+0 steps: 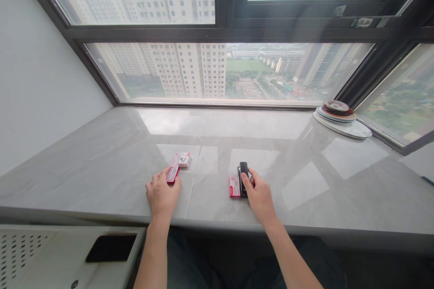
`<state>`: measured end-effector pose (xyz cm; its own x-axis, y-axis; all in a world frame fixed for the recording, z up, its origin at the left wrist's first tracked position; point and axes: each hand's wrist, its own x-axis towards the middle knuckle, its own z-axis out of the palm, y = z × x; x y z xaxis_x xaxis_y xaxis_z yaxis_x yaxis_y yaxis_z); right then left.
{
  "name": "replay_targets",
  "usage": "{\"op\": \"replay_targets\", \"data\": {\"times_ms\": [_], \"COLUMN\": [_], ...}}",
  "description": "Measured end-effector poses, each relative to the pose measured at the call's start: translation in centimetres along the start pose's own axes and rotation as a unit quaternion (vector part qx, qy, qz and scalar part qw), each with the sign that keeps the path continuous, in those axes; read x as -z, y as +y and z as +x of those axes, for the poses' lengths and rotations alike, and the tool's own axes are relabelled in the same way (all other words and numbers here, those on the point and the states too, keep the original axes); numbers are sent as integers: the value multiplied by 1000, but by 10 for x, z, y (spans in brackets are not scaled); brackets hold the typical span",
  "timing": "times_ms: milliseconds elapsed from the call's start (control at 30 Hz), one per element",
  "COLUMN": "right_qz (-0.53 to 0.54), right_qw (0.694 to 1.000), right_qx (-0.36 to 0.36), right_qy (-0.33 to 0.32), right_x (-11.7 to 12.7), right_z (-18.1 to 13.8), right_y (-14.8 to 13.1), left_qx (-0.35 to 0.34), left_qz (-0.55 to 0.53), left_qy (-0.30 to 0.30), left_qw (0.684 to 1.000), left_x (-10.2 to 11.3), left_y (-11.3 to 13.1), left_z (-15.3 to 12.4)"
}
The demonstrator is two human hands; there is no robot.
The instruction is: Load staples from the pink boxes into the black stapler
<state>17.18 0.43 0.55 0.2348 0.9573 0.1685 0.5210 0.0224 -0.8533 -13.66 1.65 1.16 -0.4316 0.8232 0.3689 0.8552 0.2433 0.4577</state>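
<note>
My left hand point(162, 194) rests on the grey stone sill point(101, 167), fingers curled on a small red staple box point(172, 174). A second red-and-white staple box point(183, 160) lies just beyond it. My right hand point(258, 193) grips a black stapler point(243, 176) from its right side, thumb on top. A third red box point(234, 186) lies flat against the stapler's left side.
A stack of round plates or coasters point(339, 115) sits at the far right corner by the window. A white perforated unit with a dark slot point(110, 247) stands below the sill at left. A white wall borders the left.
</note>
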Motion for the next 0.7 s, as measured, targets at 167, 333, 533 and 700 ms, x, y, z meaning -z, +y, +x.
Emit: {"op": "replay_targets", "data": {"times_ms": [167, 333, 533, 700], "right_qz": [-5, 0, 6, 18], "right_qw": [1000, 1000, 1000, 1000], "right_qx": [3, 0, 4, -3], "right_qy": [-2, -6, -13, -17], "right_x": [0, 1, 4, 4], "right_z": [0, -1, -1, 2], "right_y": [0, -1, -1, 2], "left_qx": [-113, -195, -259, -329], "left_qz": [-35, -117, -224, -247], "left_qy": [-196, -315, -304, -335], "left_qw": [973, 921, 889, 847], "left_x": [16, 25, 19, 9], "left_y": [1, 31, 78, 119], "left_z": [-7, -15, -19, -30]}}
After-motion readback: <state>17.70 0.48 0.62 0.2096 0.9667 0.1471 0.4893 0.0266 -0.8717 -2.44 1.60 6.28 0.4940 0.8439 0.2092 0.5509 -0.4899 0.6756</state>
